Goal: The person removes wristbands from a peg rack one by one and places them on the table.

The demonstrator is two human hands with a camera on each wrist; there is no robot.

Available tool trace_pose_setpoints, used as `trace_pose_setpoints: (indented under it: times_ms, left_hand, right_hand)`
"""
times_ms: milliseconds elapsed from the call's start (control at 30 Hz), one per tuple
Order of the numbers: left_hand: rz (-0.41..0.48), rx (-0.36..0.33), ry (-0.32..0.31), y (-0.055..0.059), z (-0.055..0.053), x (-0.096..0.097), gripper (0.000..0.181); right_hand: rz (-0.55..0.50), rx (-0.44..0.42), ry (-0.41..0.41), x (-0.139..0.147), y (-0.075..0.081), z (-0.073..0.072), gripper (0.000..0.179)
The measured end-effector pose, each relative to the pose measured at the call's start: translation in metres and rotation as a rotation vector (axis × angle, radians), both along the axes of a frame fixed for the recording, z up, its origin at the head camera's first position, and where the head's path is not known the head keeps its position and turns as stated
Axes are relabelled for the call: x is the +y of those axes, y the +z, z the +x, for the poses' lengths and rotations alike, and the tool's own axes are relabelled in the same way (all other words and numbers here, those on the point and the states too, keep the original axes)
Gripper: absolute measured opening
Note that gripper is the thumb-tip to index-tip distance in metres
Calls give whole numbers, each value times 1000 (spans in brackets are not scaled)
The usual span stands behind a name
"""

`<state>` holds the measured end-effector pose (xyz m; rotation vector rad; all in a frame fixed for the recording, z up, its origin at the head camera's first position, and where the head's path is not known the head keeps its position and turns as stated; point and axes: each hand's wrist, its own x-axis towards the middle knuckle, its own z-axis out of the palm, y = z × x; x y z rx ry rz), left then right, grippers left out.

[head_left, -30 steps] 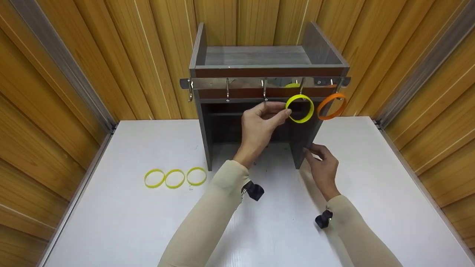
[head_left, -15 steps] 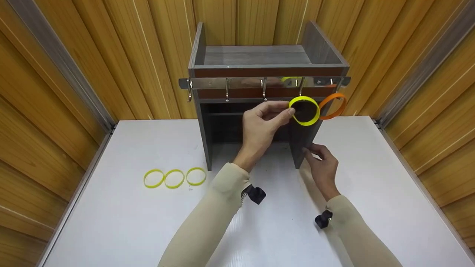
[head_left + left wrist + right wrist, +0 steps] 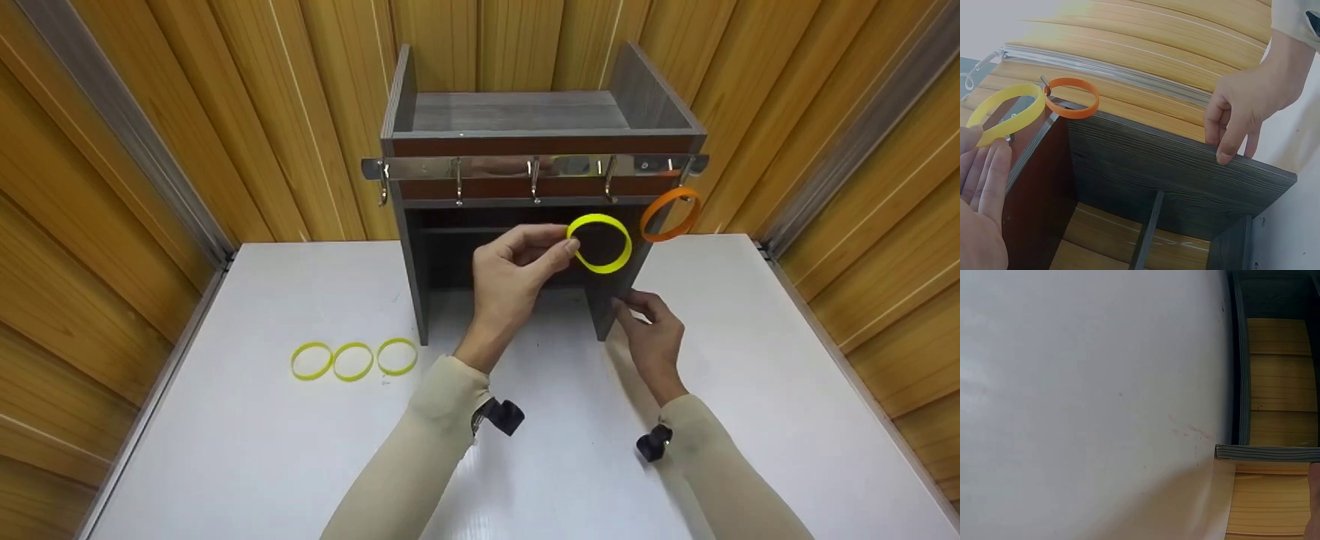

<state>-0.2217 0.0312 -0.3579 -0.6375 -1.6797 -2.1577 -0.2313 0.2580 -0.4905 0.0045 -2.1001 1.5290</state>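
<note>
My left hand pinches a yellow wristband by its left edge between thumb and fingers. The band stands upright just below the hook rail, under the second hook from the right. An orange wristband hangs from the rightmost hook. My right hand grips the front edge of the grey shelf's right side panel. In the left wrist view its thumb lies on the panel's inner face, with the other fingers behind. Only a sliver of the right hand shows in the right wrist view.
Three more yellow wristbands lie in a row on the white table, left of the grey shelf. Other hooks on the rail carry no band. Wood-look walls enclose the table at the back and sides.
The yellow wristband in my left hand first shifts right, then moves down and back left, away from the hook. My right hand keeps its place on the panel.
</note>
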Motion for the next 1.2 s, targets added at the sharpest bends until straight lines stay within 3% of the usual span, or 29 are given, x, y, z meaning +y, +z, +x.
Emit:
trace_pose_setpoints:
  times_ms: [367,600,967,1200]
  left_hand:
    - [41,-48,53,-25,9,-23,20]
    - [68,-107,125,-47,15,-43,20]
    - [105,-234,267,-84,25,-91,20]
    - [76,-322,356,-102,35,-125,21]
  right_hand:
    - [-3,-2,2,2,0,-1,18]
    - [-15,2,-11,2,1,-1,16]
    - [-17,10,-8,2,0,-1,16]
    - [-63,-15,-9,4,-3,-4,16]
